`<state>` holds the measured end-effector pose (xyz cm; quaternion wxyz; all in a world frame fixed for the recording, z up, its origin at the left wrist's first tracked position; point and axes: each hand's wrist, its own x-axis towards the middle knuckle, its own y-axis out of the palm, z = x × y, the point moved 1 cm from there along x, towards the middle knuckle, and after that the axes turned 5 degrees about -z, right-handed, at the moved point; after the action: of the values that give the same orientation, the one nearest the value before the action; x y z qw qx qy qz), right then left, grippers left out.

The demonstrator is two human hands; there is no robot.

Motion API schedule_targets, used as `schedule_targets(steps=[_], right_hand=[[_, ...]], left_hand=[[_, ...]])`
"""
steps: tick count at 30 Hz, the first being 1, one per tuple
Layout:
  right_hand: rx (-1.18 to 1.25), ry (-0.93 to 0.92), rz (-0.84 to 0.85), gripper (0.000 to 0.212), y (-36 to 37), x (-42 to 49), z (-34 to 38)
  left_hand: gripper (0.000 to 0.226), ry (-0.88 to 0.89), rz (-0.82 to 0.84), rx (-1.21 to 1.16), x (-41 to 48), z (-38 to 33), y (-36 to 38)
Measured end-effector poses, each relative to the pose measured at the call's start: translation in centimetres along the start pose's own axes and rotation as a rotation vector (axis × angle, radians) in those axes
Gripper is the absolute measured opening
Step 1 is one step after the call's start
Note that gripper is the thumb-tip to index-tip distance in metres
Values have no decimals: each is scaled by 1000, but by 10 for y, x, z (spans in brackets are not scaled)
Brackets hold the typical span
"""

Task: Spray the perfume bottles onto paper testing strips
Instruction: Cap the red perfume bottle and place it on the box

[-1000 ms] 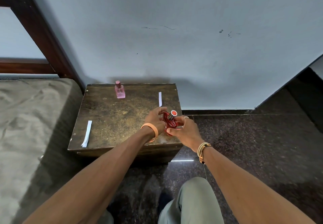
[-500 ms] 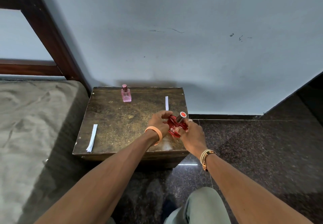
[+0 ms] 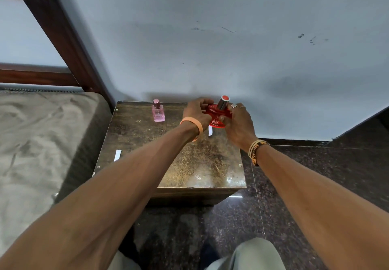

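Observation:
Both hands hold a red perfume bottle (image 3: 216, 115) with a silver, red-topped cap above the far right part of the small wooden table (image 3: 189, 164). My left hand (image 3: 196, 111) grips its left side and my right hand (image 3: 236, 122) grips its right side. Just below the bottle, the end of a white paper strip (image 3: 210, 131) shows on the table. A pink perfume bottle (image 3: 158, 111) stands capped at the table's far edge. A second white strip (image 3: 117, 155) lies near the left edge, partly hidden by my left forearm.
A bed with a beige mattress (image 3: 42, 143) and a dark wooden frame (image 3: 63, 37) borders the table on the left. A pale wall (image 3: 231, 59) rises right behind the table. Dark polished floor (image 3: 315, 175) spreads to the right, and my knee (image 3: 252, 255) shows at the bottom.
Both hands have carried the red bottle away from me toward the table's far right, over the right-hand strip. The view has moved closer to the table.

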<state>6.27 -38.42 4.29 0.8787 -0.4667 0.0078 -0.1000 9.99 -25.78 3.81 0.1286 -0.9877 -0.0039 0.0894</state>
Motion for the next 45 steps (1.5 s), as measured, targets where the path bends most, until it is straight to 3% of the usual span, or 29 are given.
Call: schedule_targets(steps=[15, 45], right_hand=[[9, -26, 43, 34, 39, 63, -19], [52, 73, 59, 36, 52, 72, -27]], left_hand=[[40, -115, -119, -130, 64, 37, 15], [39, -125, -103, -92, 76, 50, 25]])
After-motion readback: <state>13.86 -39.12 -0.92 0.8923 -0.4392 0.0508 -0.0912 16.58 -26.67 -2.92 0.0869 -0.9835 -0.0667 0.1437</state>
